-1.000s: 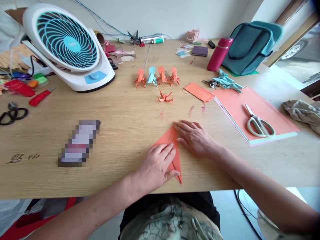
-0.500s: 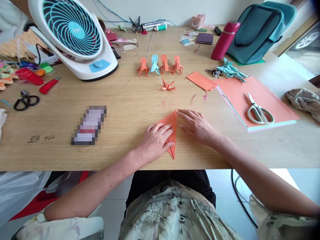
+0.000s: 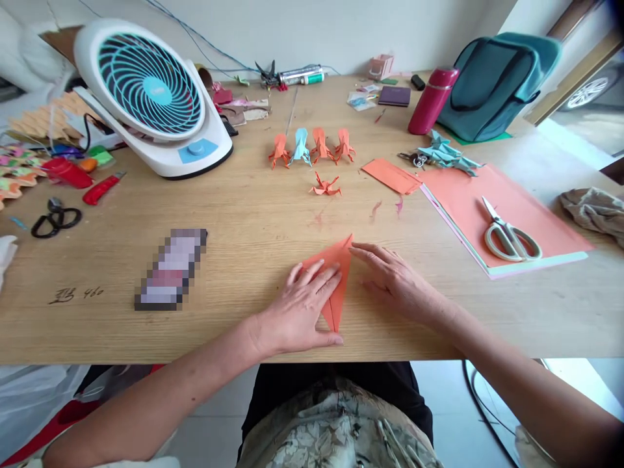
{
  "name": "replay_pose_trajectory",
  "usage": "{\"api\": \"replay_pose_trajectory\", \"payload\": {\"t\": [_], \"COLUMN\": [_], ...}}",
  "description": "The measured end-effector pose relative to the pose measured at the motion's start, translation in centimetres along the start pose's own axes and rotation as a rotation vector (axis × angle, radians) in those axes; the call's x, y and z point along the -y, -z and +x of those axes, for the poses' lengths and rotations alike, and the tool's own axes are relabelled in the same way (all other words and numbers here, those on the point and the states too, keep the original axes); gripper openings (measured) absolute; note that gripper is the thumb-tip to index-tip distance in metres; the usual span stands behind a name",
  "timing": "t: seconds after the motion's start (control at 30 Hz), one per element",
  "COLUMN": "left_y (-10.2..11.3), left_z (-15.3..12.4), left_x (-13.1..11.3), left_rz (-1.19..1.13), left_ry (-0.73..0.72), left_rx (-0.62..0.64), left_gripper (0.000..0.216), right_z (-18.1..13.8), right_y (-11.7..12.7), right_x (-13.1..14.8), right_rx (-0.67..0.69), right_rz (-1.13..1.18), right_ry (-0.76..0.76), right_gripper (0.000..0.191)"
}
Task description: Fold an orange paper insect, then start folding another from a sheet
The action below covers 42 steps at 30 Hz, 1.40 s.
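Note:
A folded orange paper (image 3: 340, 270), shaped like a long kite, lies flat on the wooden table (image 3: 253, 221) near its front edge. My left hand (image 3: 302, 305) rests on the paper's left half with fingers stretched flat, pressing it down. My right hand (image 3: 394, 283) lies flat just right of the paper, its fingertips touching the upper right edge. Neither hand grips anything.
Behind the paper stand several small folded paper figures (image 3: 312, 146) and one more orange figure (image 3: 325, 187). Right: orange paper sheets (image 3: 468, 198) with scissors (image 3: 509, 234), teal figures (image 3: 446, 154), a red bottle (image 3: 431, 101), a teal backpack (image 3: 497, 81). Left: a fan (image 3: 153, 97), black scissors (image 3: 56, 218), a red cutter (image 3: 102, 188).
The paper has swung so its tip leans right. My left hand has slid a little over it, fingers spread wider. The view has shifted slightly.

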<state>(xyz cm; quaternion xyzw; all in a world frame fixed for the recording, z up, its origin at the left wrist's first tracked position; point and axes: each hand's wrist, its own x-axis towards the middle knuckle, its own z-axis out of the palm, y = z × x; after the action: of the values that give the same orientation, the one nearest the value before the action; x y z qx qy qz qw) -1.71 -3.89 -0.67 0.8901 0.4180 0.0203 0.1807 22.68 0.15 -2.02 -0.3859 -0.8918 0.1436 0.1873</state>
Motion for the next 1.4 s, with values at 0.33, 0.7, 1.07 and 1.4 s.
{"api": "replay_pose_trajectory", "payload": {"t": [0.33, 0.7, 1.07, 1.4], "left_y": [4.5, 1.0, 2.1, 8.8], "left_z": [1.8, 5.4, 7.9, 4.4], "left_x": [4.3, 4.5, 5.5, 0.5], "left_rz": [0.117, 0.093, 0.267, -0.497], "left_ry": [-0.131, -0.153, -0.184, 0.219], "left_rx": [-0.09, -0.322, -0.491, -0.094], "left_gripper": [0.034, 0.048, 0.021, 0.015], "right_z": [3.1, 2.5, 2.6, 2.3], "right_y": [0.5, -0.1, 1.8, 4.0], "right_x": [-1.7, -1.6, -0.6, -0.2], "right_rx": [-0.018, -0.071, -0.313, -0.598], "right_rz": [-0.132, -0.261, -0.102, 0.875], "right_ry": [-0.16, -0.107, -0.045, -0.272], "right_gripper": [0.021, 0.01, 0.012, 0.028]}}
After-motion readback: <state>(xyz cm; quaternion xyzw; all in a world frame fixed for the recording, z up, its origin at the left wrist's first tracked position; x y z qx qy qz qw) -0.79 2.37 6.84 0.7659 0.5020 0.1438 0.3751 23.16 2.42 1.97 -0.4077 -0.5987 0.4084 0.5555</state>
